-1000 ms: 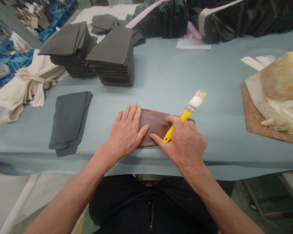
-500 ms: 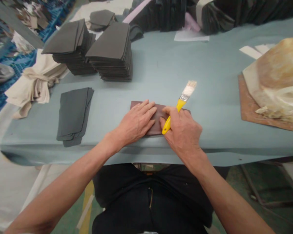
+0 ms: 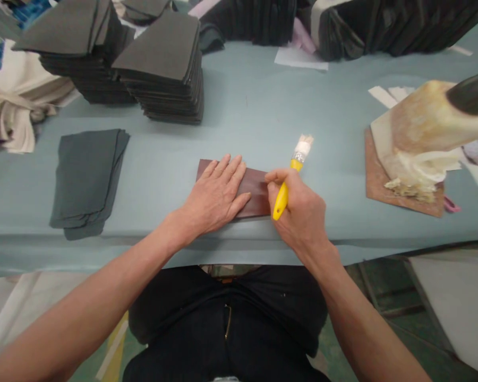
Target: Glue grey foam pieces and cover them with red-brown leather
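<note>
A dark reddish-brown leather-like piece (image 3: 255,192) lies flat near the table's front edge. My left hand (image 3: 217,196) rests on its left part with the palm down and the fingers stretched out. At its right end is my right hand (image 3: 298,207), closed around a paintbrush (image 3: 282,200) with a yellow handle. The brush's pale, coated bristles point up and away from me. My right fingertips are at the piece's right end, which the hand partly hides; I cannot tell whether they pinch it.
Dark cut pieces (image 3: 88,178) lie fanned at the left, with tall stacks (image 3: 161,69) behind them. At the right a glue-crusted container (image 3: 418,124) sits on a brown board (image 3: 376,175). Black bundles (image 3: 382,26) line the back of the blue-green table (image 3: 247,101). Beige cloth (image 3: 19,101) hangs at far left.
The view has shifted right, bringing more of the crusted container into sight. My left fingers have spread slightly on the piece, and the brush stands a little more upright in my right hand.
</note>
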`<state>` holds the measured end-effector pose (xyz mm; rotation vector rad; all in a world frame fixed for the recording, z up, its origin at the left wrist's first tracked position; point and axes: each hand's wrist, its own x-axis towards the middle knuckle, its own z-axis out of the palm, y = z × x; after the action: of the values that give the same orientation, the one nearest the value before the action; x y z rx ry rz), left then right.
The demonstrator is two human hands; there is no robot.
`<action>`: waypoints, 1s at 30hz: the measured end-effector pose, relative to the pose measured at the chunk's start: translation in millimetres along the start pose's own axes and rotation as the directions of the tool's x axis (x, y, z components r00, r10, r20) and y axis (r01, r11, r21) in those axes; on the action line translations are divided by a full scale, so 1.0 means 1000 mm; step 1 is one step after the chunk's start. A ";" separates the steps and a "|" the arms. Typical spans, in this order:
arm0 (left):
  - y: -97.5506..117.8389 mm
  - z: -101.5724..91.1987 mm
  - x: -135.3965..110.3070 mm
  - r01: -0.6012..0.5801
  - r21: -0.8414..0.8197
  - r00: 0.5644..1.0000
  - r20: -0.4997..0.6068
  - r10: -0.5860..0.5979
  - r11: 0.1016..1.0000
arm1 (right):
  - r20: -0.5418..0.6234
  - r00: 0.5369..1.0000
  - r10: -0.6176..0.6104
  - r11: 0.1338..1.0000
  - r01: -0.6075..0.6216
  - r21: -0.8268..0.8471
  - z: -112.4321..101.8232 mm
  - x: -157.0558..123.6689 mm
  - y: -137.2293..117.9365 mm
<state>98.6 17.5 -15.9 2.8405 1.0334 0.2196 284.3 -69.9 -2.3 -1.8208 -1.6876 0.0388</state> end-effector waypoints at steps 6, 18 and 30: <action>-0.001 0.002 -0.002 -0.009 -0.034 1.000 -0.015 0.008 0.999 | 0.076 0.982 -0.175 0.978 0.165 0.130 0.000 -0.009 -0.003; 0.005 -0.001 0.000 0.016 -0.019 1.000 0.003 -0.016 1.000 | 0.135 0.972 -0.190 0.977 0.174 0.124 0.026 0.002 0.015; 0.002 -0.003 0.002 0.045 -0.037 0.998 0.042 -0.043 0.998 | 0.259 0.941 -0.217 0.975 0.197 0.098 0.012 0.012 0.033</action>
<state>101.1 16.9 -12.8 2.7729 1.0709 0.1738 309.9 -52.7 -22.8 -1.6332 -2.0328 0.2641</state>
